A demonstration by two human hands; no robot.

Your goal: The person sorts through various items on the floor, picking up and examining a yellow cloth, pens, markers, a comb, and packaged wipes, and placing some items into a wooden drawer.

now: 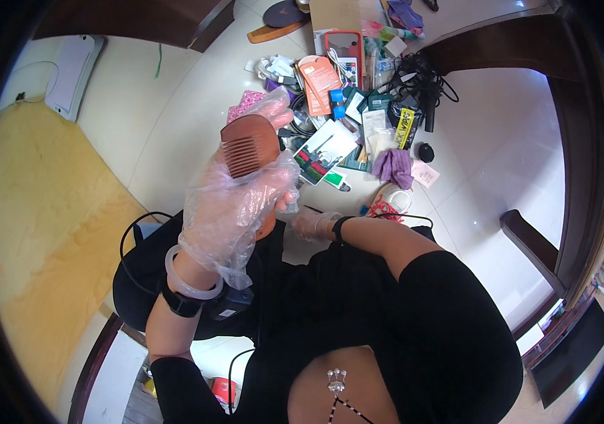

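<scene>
My left hand (pixel 227 204), in a clear plastic glove, is raised and grips a brown wooden comb (pixel 251 130). The comb's short teeth face up toward me. Below my fingers a reddish-brown end shows, which looks like the comb's handle. My right hand (pixel 311 223), gloved the same way, is low by my legs near the floor. Its fingers are partly hidden, and a thin dark stick-like thing shows just above them. Past both hands, a pile of small goods lies on the tiles, with a printed picture card (pixel 325 151) nearest my left hand.
The pile includes an orange packet (pixel 320 85), a red-framed case (pixel 352 45), tangled black cables (pixel 413 77), a yellow wipes packet (pixel 404 128) and a purple cloth (pixel 394 168). Dark wooden furniture (pixel 498 45) borders the right. A yellowish board (pixel 47 228) lies at left.
</scene>
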